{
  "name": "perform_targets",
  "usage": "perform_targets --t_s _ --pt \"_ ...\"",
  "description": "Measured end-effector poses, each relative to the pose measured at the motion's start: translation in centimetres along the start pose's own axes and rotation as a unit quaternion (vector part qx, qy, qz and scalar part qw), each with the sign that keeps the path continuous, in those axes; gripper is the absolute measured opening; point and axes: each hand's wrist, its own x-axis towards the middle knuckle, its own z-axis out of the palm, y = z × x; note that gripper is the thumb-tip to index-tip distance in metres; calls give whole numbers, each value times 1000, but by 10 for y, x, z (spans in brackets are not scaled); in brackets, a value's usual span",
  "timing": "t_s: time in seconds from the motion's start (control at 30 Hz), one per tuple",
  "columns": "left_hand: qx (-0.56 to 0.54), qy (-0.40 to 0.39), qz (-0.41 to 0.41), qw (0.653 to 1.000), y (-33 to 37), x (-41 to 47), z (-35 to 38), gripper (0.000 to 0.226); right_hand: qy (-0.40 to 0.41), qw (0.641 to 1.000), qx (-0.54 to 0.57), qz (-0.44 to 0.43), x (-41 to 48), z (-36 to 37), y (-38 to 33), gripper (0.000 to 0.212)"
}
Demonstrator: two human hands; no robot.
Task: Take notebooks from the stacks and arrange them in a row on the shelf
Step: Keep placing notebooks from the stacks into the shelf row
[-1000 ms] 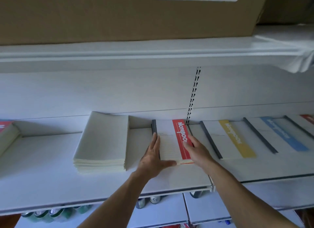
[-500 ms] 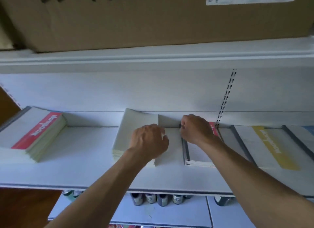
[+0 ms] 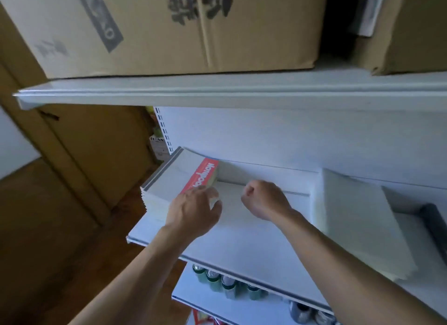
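Observation:
A stack of notebooks (image 3: 174,177) with a red title band and a grey spine lies at the left end of the white shelf (image 3: 242,240). My left hand (image 3: 193,211) reaches over the stack's near right corner, fingers spread and touching the top cover by the red band. My right hand (image 3: 264,198) hovers over the bare shelf to the right of that stack, fingers curled, holding nothing. A second stack, plain white (image 3: 362,223), lies further right. The dark spine of a laid-out notebook (image 3: 433,225) shows at the right edge.
Cardboard boxes (image 3: 169,27) sit on the upper shelf (image 3: 217,92), which overhangs the work area. Cans (image 3: 227,283) stand on the shelf below. A brown door (image 3: 92,160) and wooden floor lie to the left.
The view has swung left. Both hands left the red notebook laid in the row and travelled left past the white stack; my left hand now touches the red-band stack.

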Motion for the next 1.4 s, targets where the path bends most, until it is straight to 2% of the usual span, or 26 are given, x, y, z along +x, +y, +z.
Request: perform_targets --t_s 0.1,0.2,0.3,0.4,0.5,0.63,0.73,0.9,1.03,1.1,1.17,1.27,1.3,1.4 --pt "3 -7 13 1000 -63 14 -4 42 -1 992 111 66 18 40 -28 21" --pt "25 -29 5 999 -113 29 0 63 -6 959 253 127 27 77 -42 29" --pt "33 -78 18 996 -135 35 14 80 -16 900 399 176 31 98 -52 37" --pt "-23 -96 90 991 -123 25 27 77 -19 808 557 191 32 103 -60 30" --pt "-70 -102 111 986 -114 21 29 75 14 759 621 195 31 108 -57 28" --pt "-32 -58 65 996 -144 44 12 78 27 756 623 200 29 114 -53 24" --pt "-7 -73 51 996 -151 46 14 79 30 757 618 210 29 118 -57 19" --pt "-110 -89 127 982 -120 35 35 74 82 732 633 239 27 109 -47 21" --pt "-188 -88 110 972 -122 42 25 62 57 754 613 231 20 106 -38 25" --pt "-231 -88 56 967 -117 42 17 62 62 753 616 221 18 108 -41 27" --pt "-366 -110 -22 924 -112 45 7 46 75 751 625 202 13 105 -45 26" --pt "-547 -180 -99 811 -110 50 2 28 99 751 631 169 -1 89 -45 27" --pt "-569 -200 -109 790 -107 51 1 27 104 755 628 158 -8 82 -44 28" --pt "-603 -205 -111 763 -84 46 6 22 130 778 599 138 -30 62 -38 29"
